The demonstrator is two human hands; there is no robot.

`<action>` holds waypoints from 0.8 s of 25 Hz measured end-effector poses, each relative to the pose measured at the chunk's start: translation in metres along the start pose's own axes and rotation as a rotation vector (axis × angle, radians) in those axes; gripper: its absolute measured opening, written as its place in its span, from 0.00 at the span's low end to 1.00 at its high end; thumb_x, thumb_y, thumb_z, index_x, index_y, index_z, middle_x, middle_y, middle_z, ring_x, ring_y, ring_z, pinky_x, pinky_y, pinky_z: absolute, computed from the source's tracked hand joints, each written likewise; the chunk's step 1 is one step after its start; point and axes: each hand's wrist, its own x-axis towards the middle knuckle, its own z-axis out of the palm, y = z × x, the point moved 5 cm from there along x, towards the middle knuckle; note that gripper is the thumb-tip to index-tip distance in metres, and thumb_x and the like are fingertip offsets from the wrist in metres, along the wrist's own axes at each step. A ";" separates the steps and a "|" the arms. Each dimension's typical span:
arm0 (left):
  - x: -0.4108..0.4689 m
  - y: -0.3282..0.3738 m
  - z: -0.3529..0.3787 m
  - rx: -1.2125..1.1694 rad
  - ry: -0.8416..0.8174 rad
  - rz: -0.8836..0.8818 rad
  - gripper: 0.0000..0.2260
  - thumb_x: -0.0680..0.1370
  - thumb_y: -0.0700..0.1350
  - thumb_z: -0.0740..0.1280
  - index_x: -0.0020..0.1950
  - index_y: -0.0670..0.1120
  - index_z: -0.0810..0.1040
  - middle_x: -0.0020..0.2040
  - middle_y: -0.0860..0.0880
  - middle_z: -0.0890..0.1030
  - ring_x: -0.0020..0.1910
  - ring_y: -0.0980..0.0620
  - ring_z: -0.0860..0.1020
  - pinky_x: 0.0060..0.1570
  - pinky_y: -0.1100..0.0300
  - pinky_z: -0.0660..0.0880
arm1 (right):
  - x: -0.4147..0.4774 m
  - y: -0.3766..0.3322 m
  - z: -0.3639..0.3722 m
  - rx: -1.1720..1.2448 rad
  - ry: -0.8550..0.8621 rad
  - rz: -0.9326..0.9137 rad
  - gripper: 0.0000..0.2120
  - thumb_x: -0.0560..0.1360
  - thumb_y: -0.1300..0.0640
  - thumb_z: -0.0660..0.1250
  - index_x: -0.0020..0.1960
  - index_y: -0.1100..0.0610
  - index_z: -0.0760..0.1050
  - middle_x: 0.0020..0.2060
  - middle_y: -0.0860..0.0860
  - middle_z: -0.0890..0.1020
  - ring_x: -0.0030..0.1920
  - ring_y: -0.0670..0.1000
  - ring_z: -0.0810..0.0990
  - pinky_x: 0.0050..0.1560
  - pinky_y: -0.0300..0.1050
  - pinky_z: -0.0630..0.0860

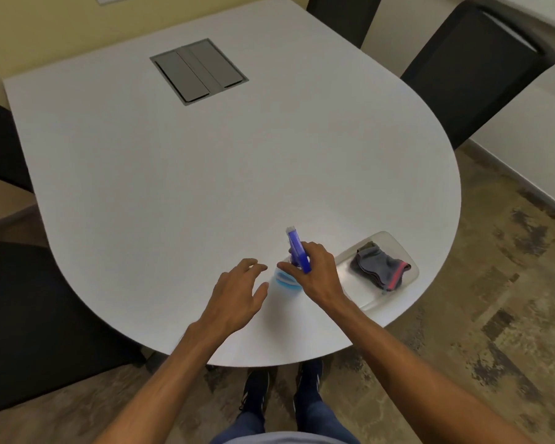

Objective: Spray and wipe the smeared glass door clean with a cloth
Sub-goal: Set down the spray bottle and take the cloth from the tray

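A spray bottle point(294, 251) with a blue trigger head and pale blue liquid stands on the white table point(205, 174) near its front edge. My right hand point(314, 274) is wrapped around the bottle's neck. My left hand point(237, 293) hovers just left of the bottle, fingers apart, holding nothing. A folded grey cloth point(380, 266) with a red stripe lies in a clear tray point(350, 277) to the right of the bottle. No glass door is in view.
Black chairs stand around the table: one at the back right point(474, 68), one at the left front point(36, 318), one at the far back point(343, 17). A grey cable hatch point(199, 72) is set into the tabletop. My feet point(282, 389) are under the table edge.
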 end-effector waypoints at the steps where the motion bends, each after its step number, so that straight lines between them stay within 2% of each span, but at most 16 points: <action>1: 0.000 0.002 -0.001 -0.008 0.013 -0.008 0.21 0.83 0.55 0.61 0.76 0.52 0.69 0.79 0.51 0.67 0.75 0.49 0.69 0.74 0.52 0.65 | 0.001 0.001 0.001 -0.055 -0.006 -0.008 0.24 0.73 0.44 0.76 0.62 0.57 0.77 0.55 0.54 0.82 0.49 0.49 0.77 0.50 0.38 0.72; 4: 0.001 0.009 -0.007 -0.038 0.060 -0.024 0.21 0.83 0.54 0.62 0.76 0.51 0.69 0.79 0.50 0.66 0.77 0.49 0.67 0.76 0.52 0.63 | 0.002 0.004 0.002 -0.189 -0.012 -0.037 0.25 0.74 0.42 0.75 0.63 0.55 0.76 0.56 0.52 0.82 0.49 0.47 0.75 0.49 0.38 0.71; 7: -0.002 0.018 -0.017 -0.079 0.123 -0.021 0.22 0.83 0.53 0.62 0.77 0.51 0.68 0.80 0.50 0.65 0.78 0.49 0.65 0.77 0.51 0.61 | 0.003 0.007 0.003 -0.208 -0.046 -0.029 0.26 0.74 0.42 0.75 0.65 0.55 0.74 0.59 0.52 0.81 0.51 0.46 0.74 0.50 0.39 0.71; 10: -0.005 0.031 -0.031 -0.119 0.197 0.004 0.22 0.82 0.51 0.64 0.76 0.51 0.68 0.79 0.49 0.67 0.78 0.49 0.66 0.76 0.50 0.63 | 0.002 0.009 0.001 -0.207 -0.091 -0.036 0.28 0.75 0.44 0.75 0.69 0.55 0.72 0.63 0.52 0.80 0.56 0.49 0.77 0.54 0.39 0.73; 14: -0.004 0.063 -0.049 -0.147 0.294 0.090 0.22 0.81 0.48 0.66 0.76 0.49 0.70 0.78 0.48 0.69 0.76 0.47 0.68 0.74 0.49 0.66 | 0.001 0.010 -0.011 -0.194 -0.153 -0.074 0.30 0.76 0.46 0.75 0.73 0.53 0.70 0.67 0.51 0.78 0.63 0.52 0.77 0.58 0.41 0.73; 17: 0.002 0.094 -0.059 -0.168 0.337 0.170 0.22 0.80 0.47 0.68 0.74 0.48 0.72 0.77 0.47 0.70 0.75 0.46 0.69 0.71 0.51 0.67 | -0.001 0.014 -0.024 -0.195 -0.201 -0.083 0.32 0.76 0.50 0.76 0.76 0.51 0.67 0.71 0.50 0.75 0.67 0.52 0.75 0.66 0.47 0.75; 20: 0.012 0.128 -0.061 -0.175 0.371 0.242 0.21 0.80 0.47 0.69 0.73 0.47 0.74 0.77 0.46 0.70 0.74 0.45 0.71 0.69 0.53 0.68 | -0.002 0.024 -0.038 -0.207 -0.225 -0.082 0.34 0.76 0.51 0.76 0.77 0.48 0.66 0.73 0.50 0.73 0.69 0.52 0.74 0.69 0.49 0.74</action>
